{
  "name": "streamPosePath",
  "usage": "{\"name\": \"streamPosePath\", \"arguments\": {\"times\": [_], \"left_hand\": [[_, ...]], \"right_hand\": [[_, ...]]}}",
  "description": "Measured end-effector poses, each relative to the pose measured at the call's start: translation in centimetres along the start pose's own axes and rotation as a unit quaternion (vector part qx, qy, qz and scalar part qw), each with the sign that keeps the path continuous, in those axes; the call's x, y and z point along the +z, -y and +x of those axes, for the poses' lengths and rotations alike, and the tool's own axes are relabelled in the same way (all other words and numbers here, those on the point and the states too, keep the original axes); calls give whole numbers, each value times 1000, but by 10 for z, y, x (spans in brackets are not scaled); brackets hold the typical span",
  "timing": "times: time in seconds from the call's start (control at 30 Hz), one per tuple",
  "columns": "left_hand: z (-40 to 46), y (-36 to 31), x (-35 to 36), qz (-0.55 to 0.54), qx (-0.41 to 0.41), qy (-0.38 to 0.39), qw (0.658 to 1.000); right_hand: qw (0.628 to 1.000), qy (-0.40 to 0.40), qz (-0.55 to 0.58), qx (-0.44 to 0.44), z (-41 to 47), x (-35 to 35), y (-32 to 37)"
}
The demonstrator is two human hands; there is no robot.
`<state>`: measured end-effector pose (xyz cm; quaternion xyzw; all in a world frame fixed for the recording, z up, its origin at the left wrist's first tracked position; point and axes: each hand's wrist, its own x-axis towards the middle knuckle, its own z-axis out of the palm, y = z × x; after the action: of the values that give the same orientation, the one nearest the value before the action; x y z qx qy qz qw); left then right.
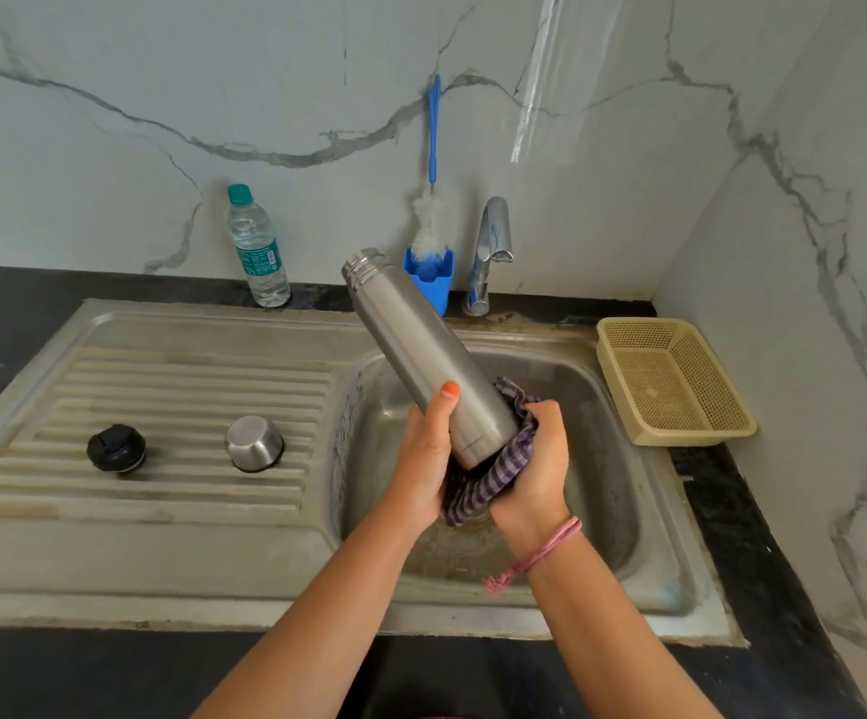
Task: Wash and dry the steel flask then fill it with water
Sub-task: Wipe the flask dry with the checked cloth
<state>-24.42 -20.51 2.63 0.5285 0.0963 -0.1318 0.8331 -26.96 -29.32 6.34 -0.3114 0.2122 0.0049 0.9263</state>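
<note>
The steel flask (pixel 415 350) is held over the sink basin (pixel 602 459), tilted with its open threaded mouth up and to the left. My left hand (pixel 423 459) grips its lower body, thumb laid on the steel. My right hand (pixel 537 469) holds a purple checked cloth (pixel 493 474) wrapped round the flask's base. The flask's black stopper (pixel 116 448) and its steel cup lid (pixel 255 442) lie on the ribbed drainboard (pixel 161 407) to the left.
A tap (pixel 491 251) stands behind the basin, no water running from it. A blue bottle brush (pixel 431 220) sits in a blue holder, a plastic water bottle (pixel 257 251) at the back left. A beige basket (pixel 675 381) lies right of the sink.
</note>
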Motion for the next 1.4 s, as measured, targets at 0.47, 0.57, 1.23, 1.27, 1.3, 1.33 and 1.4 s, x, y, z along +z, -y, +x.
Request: {"name": "streamPosePath", "arguments": {"times": [0.47, 0.57, 1.23, 1.27, 1.3, 1.33, 1.4], "left_hand": [[8, 7, -11, 182, 67, 24, 981], [3, 7, -8, 225, 73, 33, 971], [-8, 2, 16, 151, 28, 83, 985], [-6, 1, 15, 168, 34, 86, 981], [-6, -1, 16, 185, 40, 85, 978], [-6, -4, 15, 202, 44, 80, 975], [-6, -7, 14, 235, 48, 77, 968]], "right_hand": [[985, 3, -42, 168, 3, -25, 10], [987, -40, -140, 73, 5, -28, 14], [476, 128, -743, -452, 1, -61, 0], [509, 127, -731, -435, 3, -55, 3], [538, 127, -719, -421, 4, -47, 7], [555, 129, -710, -413, 7, -38, 12], [565, 133, -703, -412, 16, -21, 23]]}}
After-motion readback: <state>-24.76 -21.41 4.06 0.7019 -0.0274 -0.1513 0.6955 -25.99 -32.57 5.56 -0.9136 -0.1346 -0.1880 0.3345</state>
